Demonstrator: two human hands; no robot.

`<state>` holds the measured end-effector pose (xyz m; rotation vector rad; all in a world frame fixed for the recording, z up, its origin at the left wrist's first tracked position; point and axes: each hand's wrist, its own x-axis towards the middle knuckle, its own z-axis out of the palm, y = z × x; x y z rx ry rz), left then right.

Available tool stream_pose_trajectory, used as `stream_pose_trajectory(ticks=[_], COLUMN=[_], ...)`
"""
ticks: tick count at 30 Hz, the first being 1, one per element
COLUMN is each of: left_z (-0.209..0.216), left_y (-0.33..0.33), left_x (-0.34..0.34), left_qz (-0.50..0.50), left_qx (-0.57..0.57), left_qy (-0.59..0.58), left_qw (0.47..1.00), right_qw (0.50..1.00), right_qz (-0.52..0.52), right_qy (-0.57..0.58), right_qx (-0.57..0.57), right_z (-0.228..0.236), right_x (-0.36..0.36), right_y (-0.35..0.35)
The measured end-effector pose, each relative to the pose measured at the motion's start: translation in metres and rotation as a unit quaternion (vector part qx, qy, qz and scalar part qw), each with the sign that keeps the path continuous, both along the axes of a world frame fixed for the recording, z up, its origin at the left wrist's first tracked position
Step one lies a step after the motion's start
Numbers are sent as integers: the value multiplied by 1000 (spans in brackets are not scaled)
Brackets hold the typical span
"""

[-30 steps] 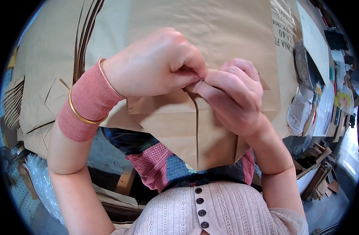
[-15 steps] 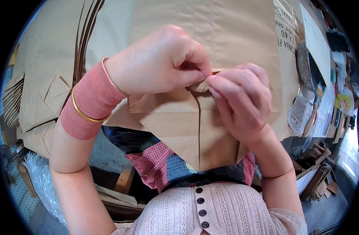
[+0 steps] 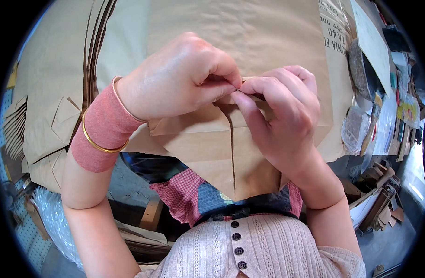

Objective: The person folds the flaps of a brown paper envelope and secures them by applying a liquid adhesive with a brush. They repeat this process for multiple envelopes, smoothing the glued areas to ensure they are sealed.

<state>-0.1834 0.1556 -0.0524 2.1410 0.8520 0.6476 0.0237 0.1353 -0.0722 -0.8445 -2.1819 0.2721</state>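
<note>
A folded brown paper piece [image 3: 207, 148] with a centre seam and a pointed lower end lies over the near edge of a paper-covered table. My left hand [image 3: 180, 78] and my right hand [image 3: 279, 116] meet at its upper fold, thumbs and forefingers pinched together on the paper there. The left wrist wears a pink band [image 3: 103, 132] and gold bangles. My fingers hide the fold itself.
Large brown paper sheets [image 3: 249, 37] cover the table. Folded brown paper pieces [image 3: 52, 129] are stacked at the left. Printed sheets and plastic-wrapped items [image 3: 384, 111] crowd the right edge. Wood scraps [image 3: 379, 194] lie on the floor at lower right.
Both hands have shifted slightly up and right along the fold. The right hand's fingers have drawn in closer to the left thumb, pinching the paper edge.
</note>
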Motion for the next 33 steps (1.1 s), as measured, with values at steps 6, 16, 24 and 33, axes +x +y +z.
stream_pose_trajectory(ticks=[6, 16, 24, 33], left_z=[1, -4, 1, 6], left_y=[2, 3, 6, 4], left_x=[-1, -2, -4, 1], left_qz=[-16, -21, -34, -32], left_qx=[4, -61, -141, -70], left_qy=[-11, -44, -48, 3], left_qw=[1000, 997, 988, 997], right_qw=[999, 994, 990, 995], right_qz=[39, 78, 94, 77], right_qy=[-2, 7, 2, 11], right_qx=[20, 83, 105, 60], right_z=[-3, -7, -9, -7], right_x=[4, 8, 10, 9], right_y=[5, 7, 7, 6])
